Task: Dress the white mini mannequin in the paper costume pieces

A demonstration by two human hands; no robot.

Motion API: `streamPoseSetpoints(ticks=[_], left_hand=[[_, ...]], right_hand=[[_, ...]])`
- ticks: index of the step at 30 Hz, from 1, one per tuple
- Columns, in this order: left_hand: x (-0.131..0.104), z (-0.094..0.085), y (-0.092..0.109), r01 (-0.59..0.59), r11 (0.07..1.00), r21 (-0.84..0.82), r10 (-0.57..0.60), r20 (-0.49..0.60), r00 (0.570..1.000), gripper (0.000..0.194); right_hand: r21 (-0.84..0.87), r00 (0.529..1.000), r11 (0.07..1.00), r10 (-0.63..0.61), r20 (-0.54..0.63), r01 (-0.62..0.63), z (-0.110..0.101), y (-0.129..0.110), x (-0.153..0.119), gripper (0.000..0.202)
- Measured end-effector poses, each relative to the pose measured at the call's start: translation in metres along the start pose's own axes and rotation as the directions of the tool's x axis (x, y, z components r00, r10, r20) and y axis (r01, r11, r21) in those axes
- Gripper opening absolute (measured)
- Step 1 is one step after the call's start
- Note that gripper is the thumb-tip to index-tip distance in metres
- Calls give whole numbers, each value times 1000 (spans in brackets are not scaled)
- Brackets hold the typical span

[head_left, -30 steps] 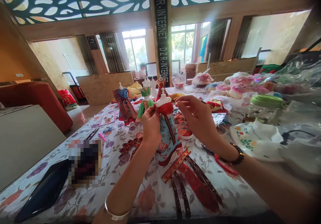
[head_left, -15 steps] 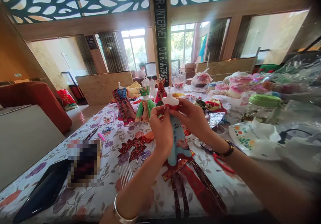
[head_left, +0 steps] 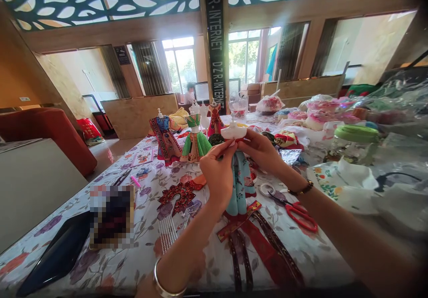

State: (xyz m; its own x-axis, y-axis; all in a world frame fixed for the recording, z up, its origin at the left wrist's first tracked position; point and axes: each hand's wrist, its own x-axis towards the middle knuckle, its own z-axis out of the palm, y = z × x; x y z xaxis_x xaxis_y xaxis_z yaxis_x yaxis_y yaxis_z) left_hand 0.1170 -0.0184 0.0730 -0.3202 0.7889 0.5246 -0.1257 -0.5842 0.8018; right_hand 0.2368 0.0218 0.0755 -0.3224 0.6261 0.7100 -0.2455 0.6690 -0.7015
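A small white dress form stands upright between my hands, with light blue printed cloth hanging below its bust. My left hand pinches the red top edge of the garment from the left. From the right, my right hand grips the same edge, fingers partly behind the form. Under the cloth's hem lie a red and gold trim strip and dark red ribbons. Red-handled scissors and a roll of clear tape rest to the right.
Dressed small forms stand behind my left hand. Red beaded appliqué and pearl strips lie left of centre. A green-lidded jar and plastic bags are at right. A dark case lies at left.
The dress form has shifted slightly right and down with both hands. Its blue cloth now hangs in narrower folds. My right forearm has moved, showing more of the scissors and tape roll.
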Motion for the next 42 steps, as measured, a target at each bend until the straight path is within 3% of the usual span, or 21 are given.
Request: streamPoseSetpoints(ticks=[7, 10, 12, 17, 22, 29, 35, 42], left_hand=[[-6, -8, 3, -149, 976, 161, 136, 93, 986, 14], [-4, -13, 3, -174, 974, 144, 162, 96, 982, 12], [-1, -15, 3, -166, 982, 89, 158, 96, 983, 4], [11, -18, 4, -91, 996, 9, 89, 92, 992, 20], [20, -22, 6, -72, 996, 51, 66, 123, 990, 29], [31, -29, 15, -8, 1000, 1, 8, 304, 953, 38], [36, -30, 19, -4, 999, 45, -12, 338, 941, 39], [35, -28, 20, -39, 998, 40, 23, 345, 938, 35]], right_hand=[[-66, 1000, 998, 12, 2, -12, -6, 0, -2, 29], [-88, 999, 996, 28, 17, -26, -6, 1, -2, 31], [-76, 999, 997, 23, 27, -21, -6, 1, -1, 33], [-73, 998, 997, 36, 47, -32, -7, 0, -1, 36], [-75, 995, 996, 64, 82, -58, -11, -2, -1, 41], [-201, 995, 978, 66, 81, -48, -13, -6, -3, 37], [-229, 993, 972, 71, 97, -47, -12, -7, -5, 38], [-201, 1000, 979, -27, -10, 25, 1, 1, -9, 58]])
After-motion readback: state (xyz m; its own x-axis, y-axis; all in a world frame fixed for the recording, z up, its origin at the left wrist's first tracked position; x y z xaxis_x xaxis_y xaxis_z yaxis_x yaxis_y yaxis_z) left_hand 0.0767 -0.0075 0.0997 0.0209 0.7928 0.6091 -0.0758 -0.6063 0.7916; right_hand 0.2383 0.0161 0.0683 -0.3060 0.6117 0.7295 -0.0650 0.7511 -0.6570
